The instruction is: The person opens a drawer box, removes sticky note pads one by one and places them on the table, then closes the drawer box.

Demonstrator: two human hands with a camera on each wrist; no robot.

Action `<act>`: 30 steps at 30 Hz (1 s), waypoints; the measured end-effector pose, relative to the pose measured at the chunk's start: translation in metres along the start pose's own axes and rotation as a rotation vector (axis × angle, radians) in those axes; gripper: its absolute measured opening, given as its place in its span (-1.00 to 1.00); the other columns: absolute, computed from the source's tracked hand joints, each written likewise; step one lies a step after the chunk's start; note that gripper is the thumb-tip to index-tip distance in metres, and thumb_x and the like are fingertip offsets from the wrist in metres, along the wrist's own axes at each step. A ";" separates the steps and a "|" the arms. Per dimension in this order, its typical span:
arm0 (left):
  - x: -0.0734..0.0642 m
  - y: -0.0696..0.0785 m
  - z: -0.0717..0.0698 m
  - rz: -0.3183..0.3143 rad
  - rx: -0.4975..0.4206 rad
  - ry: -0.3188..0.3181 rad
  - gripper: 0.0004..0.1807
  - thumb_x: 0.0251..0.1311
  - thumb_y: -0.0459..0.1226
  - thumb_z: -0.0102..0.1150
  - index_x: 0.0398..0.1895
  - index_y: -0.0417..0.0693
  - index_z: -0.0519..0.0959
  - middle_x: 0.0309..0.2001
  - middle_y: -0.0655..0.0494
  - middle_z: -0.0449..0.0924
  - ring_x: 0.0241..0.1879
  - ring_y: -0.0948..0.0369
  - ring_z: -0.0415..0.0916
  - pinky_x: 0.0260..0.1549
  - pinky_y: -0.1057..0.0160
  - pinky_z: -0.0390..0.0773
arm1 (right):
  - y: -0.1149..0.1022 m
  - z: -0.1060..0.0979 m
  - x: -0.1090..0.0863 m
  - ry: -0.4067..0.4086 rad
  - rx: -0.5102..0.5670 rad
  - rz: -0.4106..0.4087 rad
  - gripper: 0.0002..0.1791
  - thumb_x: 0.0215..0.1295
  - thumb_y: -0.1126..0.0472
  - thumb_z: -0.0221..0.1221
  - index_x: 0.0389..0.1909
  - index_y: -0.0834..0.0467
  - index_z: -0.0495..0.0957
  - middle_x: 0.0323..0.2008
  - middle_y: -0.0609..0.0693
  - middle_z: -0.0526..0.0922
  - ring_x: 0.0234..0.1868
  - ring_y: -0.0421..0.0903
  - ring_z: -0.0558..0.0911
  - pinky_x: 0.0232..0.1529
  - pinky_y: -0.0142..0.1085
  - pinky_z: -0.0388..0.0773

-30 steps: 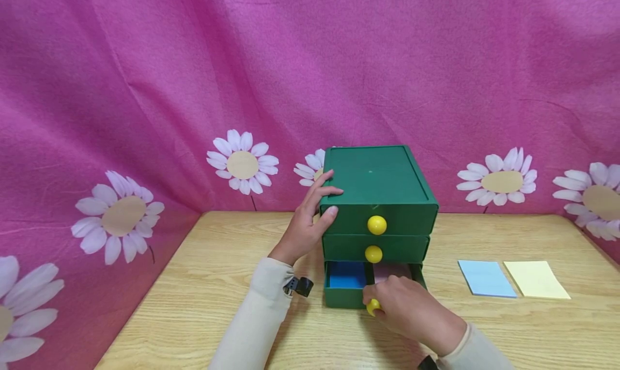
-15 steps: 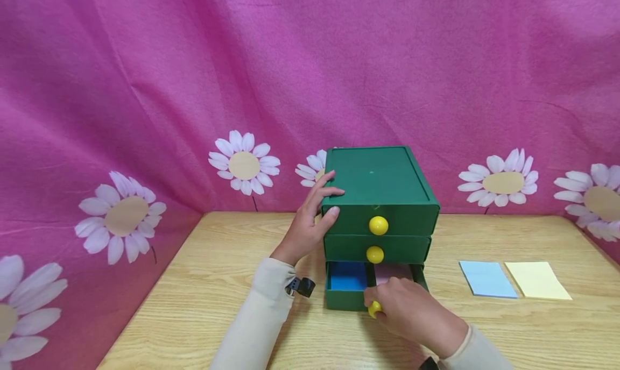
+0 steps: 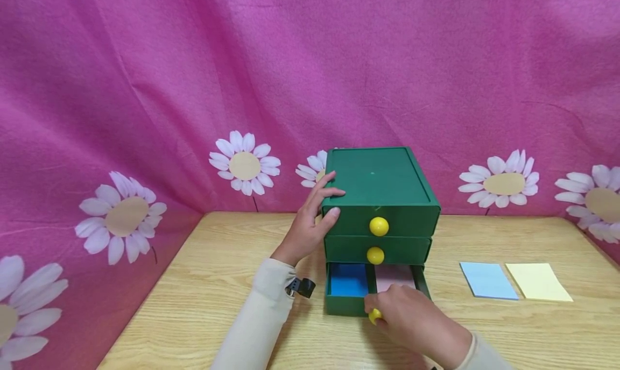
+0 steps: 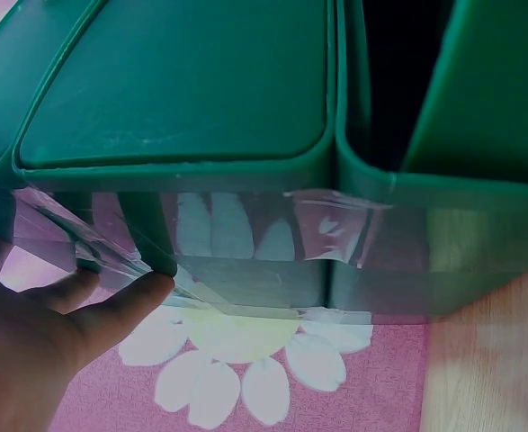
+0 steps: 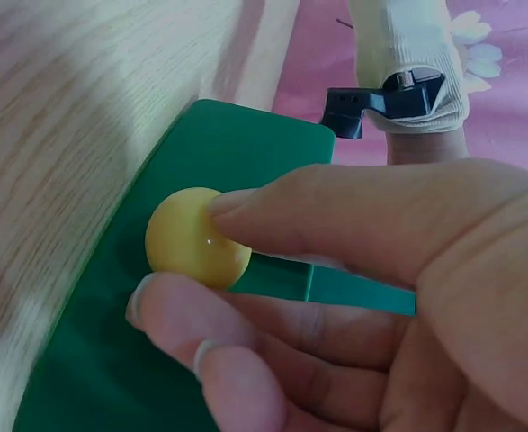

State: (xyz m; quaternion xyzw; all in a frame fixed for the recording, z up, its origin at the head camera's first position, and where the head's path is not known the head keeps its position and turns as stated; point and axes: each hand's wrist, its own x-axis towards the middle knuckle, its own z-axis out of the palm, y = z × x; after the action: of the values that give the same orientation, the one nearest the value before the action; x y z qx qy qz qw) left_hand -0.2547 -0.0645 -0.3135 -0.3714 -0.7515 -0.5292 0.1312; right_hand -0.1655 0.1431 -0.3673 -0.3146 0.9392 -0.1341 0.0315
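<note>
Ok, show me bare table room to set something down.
Free: the tabletop between the left sleeve and the pink cloth; also behind and in front of the light-blue pad and yellow pad. Crowded: around the open bottom drawer, where the right hand grips its yellow knob.

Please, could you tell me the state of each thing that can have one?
Top drawer, closed.
Middle drawer, closed.
Bottom drawer, open.
Bottom yellow knob, pinched by the right grip.
Left grip, resting against the cabinet.
Blue item, inside the bottom drawer, left side.
Pink item, inside it, right side.
Light blue pad, lying on the table.
Pale yellow pad, likewise.
</note>
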 end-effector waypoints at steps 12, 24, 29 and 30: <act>0.000 0.000 0.000 -0.005 0.004 -0.002 -0.62 0.36 -0.33 -0.09 0.23 -0.13 0.35 0.52 0.01 -0.06 0.48 0.08 -0.09 0.27 -0.22 0.16 | -0.004 0.000 -0.004 -0.045 0.051 0.030 -0.86 0.05 0.30 0.37 -0.36 0.05 0.67 -0.63 -0.21 0.53 -0.62 -0.26 0.38 -0.52 -0.40 0.40; 0.000 0.000 0.000 0.001 0.006 0.003 -0.61 0.36 -0.33 -0.09 0.23 -0.12 0.35 0.51 0.01 -0.05 0.48 0.06 -0.08 0.27 -0.22 0.16 | -0.006 0.001 -0.008 -0.073 0.069 0.032 -0.89 0.12 0.32 0.31 -0.38 0.04 0.63 -0.71 -0.24 0.38 -0.65 -0.25 0.36 -0.57 -0.39 0.34; 0.000 0.000 0.000 -0.003 0.002 0.002 -0.61 0.35 -0.33 -0.09 0.23 -0.12 0.35 0.51 0.00 -0.05 0.48 0.06 -0.09 0.27 -0.22 0.17 | -0.007 0.000 -0.010 -0.103 0.085 0.045 -0.89 0.14 0.32 0.30 -0.35 0.04 0.64 -0.71 -0.26 0.38 -0.64 -0.27 0.37 -0.56 -0.38 0.34; 0.000 0.000 0.000 -0.005 0.001 0.002 -0.61 0.35 -0.33 -0.09 0.23 -0.12 0.35 0.51 0.01 -0.05 0.48 0.07 -0.09 0.27 -0.22 0.17 | -0.007 0.000 -0.010 -0.106 0.084 0.047 -0.88 0.13 0.32 0.31 -0.34 0.04 0.64 -0.70 -0.26 0.39 -0.63 -0.27 0.38 -0.55 -0.38 0.35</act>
State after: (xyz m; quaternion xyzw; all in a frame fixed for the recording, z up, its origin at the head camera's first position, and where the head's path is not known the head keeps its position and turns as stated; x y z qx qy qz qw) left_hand -0.2545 -0.0644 -0.3135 -0.3690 -0.7526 -0.5295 0.1306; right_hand -0.1535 0.1433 -0.3657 -0.2974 0.9370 -0.1555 0.0976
